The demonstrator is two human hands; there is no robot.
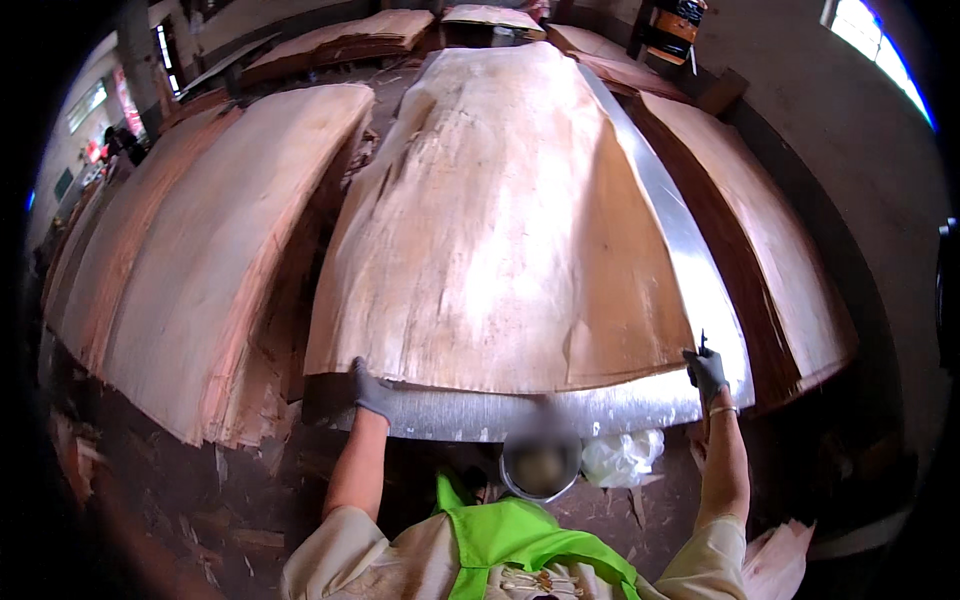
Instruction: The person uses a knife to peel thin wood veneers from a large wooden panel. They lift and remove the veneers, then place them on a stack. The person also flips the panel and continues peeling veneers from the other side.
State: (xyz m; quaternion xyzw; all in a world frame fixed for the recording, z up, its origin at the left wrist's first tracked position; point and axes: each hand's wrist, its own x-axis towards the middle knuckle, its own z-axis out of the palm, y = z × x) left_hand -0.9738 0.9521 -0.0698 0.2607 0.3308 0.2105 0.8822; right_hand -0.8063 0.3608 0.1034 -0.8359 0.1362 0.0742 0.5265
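A large, pale brown wood veneer sheet (470,240) lies wavy over a shiny metal-topped table (450,412). A darker tan strip of veneer (625,290) shows along its right side. At the sheet's near left edge is my left hand (372,390) in a dark grey glove, closed on the border with its fingers partly hidden. My right hand (709,372), gloved too, is at the near right corner. It is closed around a small dark pointed tool (702,343), whose exact kind is too small to make out.
Stacks of veneer stand on the left (190,230) and right (750,190), with further piles (350,42) at the back. Below the table's near edge are a round container (541,470), blurred on top, and a white plastic bag (622,458). Veneer scraps litter the floor (260,538).
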